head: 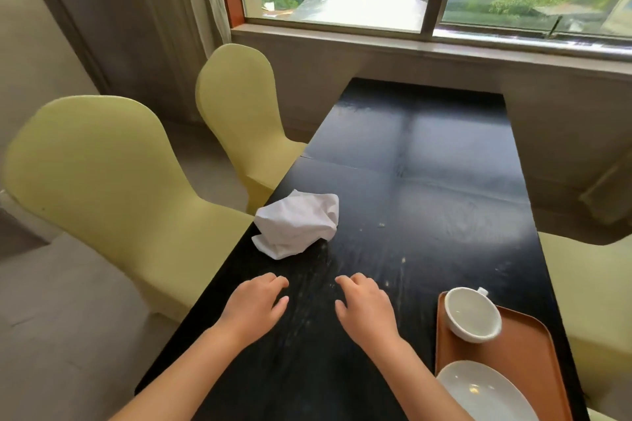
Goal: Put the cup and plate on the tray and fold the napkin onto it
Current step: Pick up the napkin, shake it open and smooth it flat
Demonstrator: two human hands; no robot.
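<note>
A crumpled white napkin (297, 228) lies near the left edge of the black table (427, 154). At the lower right an orange tray (526, 349) carries a white cup (472, 315) at its far end and a white plate (478, 391) at its near end. My left hand (254, 304) and my right hand (366, 308) hover palm down over the table, side by side, a little nearer to me than the napkin. Both hands hold nothing and their fingers are loosely apart.
Two yellow-green covered chairs (102, 188) (239, 113) stand along the table's left side, and another (595, 284) is at the right. A windowsill (427, 44) and window lie beyond the table's far end.
</note>
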